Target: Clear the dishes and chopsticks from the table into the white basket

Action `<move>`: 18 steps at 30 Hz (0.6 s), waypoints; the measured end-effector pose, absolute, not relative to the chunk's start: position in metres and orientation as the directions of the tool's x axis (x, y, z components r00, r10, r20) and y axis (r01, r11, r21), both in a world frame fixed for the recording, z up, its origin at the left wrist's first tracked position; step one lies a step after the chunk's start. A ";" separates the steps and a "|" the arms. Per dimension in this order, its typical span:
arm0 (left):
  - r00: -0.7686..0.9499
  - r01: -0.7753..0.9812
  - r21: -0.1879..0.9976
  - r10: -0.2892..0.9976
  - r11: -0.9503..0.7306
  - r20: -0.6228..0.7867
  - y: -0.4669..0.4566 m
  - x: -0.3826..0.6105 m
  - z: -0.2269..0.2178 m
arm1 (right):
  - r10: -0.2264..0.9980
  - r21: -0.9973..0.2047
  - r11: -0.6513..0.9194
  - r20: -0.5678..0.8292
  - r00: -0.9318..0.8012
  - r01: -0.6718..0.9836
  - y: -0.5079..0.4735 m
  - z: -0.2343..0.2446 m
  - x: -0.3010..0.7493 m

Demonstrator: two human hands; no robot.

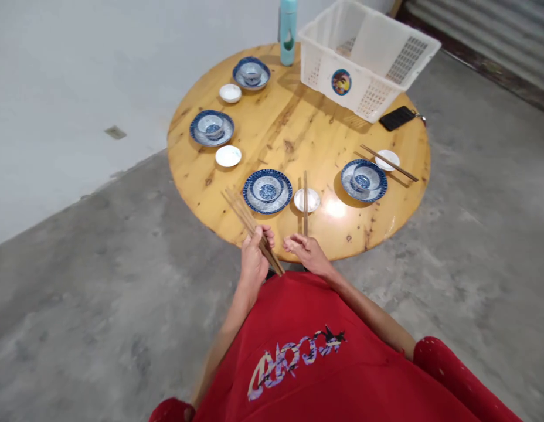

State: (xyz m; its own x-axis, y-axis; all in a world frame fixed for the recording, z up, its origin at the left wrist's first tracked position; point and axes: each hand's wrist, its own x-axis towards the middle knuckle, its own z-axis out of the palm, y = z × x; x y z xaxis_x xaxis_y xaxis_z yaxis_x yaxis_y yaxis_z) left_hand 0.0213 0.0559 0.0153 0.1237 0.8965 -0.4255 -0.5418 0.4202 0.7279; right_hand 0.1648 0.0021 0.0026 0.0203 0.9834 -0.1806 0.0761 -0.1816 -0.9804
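My left hand [252,258] is closed around a bundle of wooden chopsticks [242,212], slanting up to the left over the table's near edge. Just right of it my right hand [310,254] has its fingers loosely bent and apart, with nothing visible in them. Beyond that hand, a pair of chopsticks [305,199] rests across a small white dish [313,200]. To the left of this dish, a blue-and-white bowl [267,189] sits on a blue-rimmed plate [284,202].
The round wooden table [293,135] bears other plate-and-bowl sets [364,180]. Another chopstick pair [397,166] lies over a dish [387,158]. At the back stand a white plastic basket [325,73] and a light-blue bottle [288,29]; a black phone [395,118] lies near the right edge.
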 end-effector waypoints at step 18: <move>0.070 -0.638 0.686 0.913 0.350 -0.401 0.042 -0.038 0.001 | 0.957 -0.973 -0.200 -0.220 -0.187 0.119 0.012 -0.007 0.081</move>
State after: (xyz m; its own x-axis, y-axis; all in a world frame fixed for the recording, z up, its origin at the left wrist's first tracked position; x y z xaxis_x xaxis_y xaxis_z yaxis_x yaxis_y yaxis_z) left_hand -0.0380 0.0423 0.0008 0.0698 0.9134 -0.4011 -0.6378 0.3500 0.6861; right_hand 0.0810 0.0120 -0.0071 -0.1870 0.9575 -0.2198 0.1190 -0.2000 -0.9725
